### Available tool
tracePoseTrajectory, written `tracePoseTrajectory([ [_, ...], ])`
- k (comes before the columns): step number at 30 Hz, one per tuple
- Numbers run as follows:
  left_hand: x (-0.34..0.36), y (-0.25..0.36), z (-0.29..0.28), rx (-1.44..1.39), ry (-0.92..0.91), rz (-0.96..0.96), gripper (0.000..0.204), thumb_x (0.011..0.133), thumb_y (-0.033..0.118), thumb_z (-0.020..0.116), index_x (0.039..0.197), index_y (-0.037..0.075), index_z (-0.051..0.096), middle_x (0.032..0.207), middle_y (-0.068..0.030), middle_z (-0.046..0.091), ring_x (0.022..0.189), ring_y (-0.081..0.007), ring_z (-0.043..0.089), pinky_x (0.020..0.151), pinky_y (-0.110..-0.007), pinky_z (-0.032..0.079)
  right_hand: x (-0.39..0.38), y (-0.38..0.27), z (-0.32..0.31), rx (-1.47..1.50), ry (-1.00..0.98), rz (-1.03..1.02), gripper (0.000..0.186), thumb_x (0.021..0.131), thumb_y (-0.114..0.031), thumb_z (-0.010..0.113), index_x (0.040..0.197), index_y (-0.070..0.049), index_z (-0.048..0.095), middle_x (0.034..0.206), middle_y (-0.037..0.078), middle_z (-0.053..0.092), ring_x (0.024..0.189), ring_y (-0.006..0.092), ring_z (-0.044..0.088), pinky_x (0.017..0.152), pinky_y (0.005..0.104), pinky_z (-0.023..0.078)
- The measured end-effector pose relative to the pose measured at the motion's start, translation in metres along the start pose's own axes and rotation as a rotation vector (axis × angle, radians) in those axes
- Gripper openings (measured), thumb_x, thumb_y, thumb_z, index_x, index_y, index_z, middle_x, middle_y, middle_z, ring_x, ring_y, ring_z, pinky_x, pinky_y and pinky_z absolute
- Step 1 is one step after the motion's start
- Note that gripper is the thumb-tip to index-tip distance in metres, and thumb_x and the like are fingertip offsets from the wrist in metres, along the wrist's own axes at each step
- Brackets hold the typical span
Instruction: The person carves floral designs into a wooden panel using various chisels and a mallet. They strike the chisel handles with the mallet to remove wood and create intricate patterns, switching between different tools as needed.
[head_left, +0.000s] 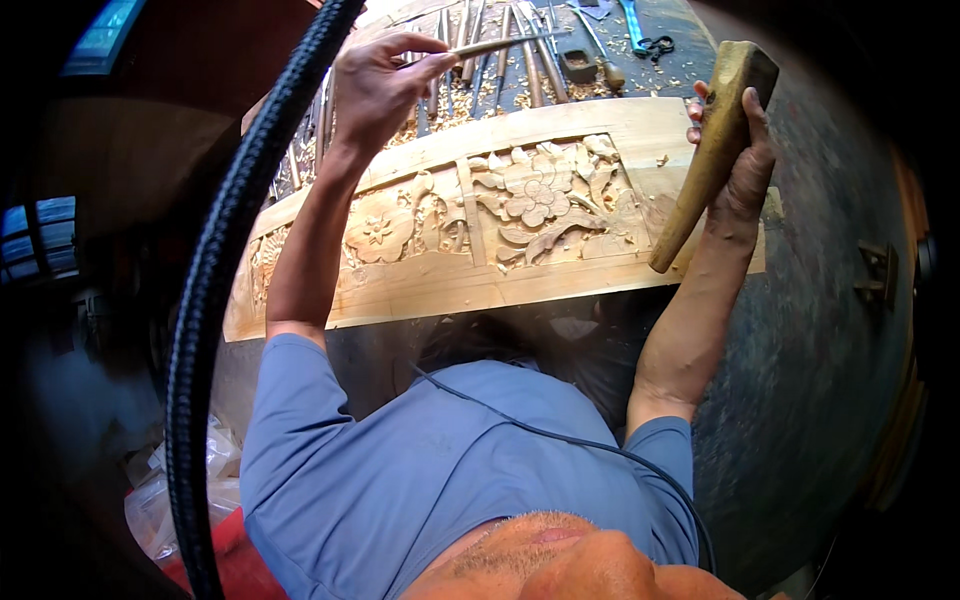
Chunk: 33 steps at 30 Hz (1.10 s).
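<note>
My left hand (385, 90) is raised over the far left part of the carved board, its thumb and fingers pinching a slim carving chisel (505, 43). The chisel points right, clear of the wood. On the right, my right hand (750, 175) grips a worn wooden mallet (722, 130), its thick head up and its narrow end slanting down to the left over the board's right end. Below both hands lies the long pale wooden board (400, 290), with flowers and leaves carved in relief inside sunken panels. Loose shavings rest on the carving.
Several chisels with wooden handles (540, 75) lie among shavings along the far side of the bench. Near them are a dark block-shaped tool (577, 62) and a blue tool (633, 25). A black braided cable (200, 300) crosses the left. Clear plastic bags (160, 505) sit lower left.
</note>
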<state>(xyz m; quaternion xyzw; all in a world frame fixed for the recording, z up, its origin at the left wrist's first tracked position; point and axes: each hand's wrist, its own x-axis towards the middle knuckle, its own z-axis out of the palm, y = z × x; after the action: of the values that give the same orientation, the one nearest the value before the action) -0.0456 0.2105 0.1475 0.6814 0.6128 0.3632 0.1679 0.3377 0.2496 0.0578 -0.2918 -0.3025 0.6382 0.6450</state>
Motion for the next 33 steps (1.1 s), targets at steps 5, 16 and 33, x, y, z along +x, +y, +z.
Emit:
tracePoseTrajectory([
  [5,0.029,0.013,0.028,0.068,-0.148,0.029,0.02,0.097,0.025,0.086,0.109,0.009,0.086,0.084,-0.0001,0.08,0.067,-0.0041,0.069,0.056,-0.021,0.053,-0.002,-0.007,-0.006,-0.001,-0.004,-0.002,0.063,0.1,-0.046,0.076,0.134,0.005,0.06,0.116,0.022,0.073,0.086,0.0211,0.072,0.068,0.03,0.059],
  [16,0.06,0.061,0.043,0.459,-0.24,-0.09,0.02,0.094,0.02,0.079,0.103,0.003,0.085,0.071,-0.0133,0.077,0.068,-0.0175,0.075,0.069,-0.035,0.061,-0.007,-0.006,-0.015,-0.089,0.013,-0.094,0.071,0.099,-0.05,0.074,0.141,0.005,0.059,0.118,0.023,0.074,0.089,0.0216,0.074,0.073,0.0308,0.061],
  [33,0.077,0.076,0.046,0.434,-0.264,0.066,0.017,0.095,0.027,0.079,0.109,0.017,0.082,0.079,-0.0048,0.07,0.063,-0.0159,0.068,0.056,-0.034,0.055,-0.002,-0.009,-0.022,-0.094,-0.029,-0.091,0.07,0.101,-0.044,0.072,0.147,0.006,0.054,0.123,0.029,0.074,0.093,0.0247,0.078,0.074,0.0309,0.065],
])
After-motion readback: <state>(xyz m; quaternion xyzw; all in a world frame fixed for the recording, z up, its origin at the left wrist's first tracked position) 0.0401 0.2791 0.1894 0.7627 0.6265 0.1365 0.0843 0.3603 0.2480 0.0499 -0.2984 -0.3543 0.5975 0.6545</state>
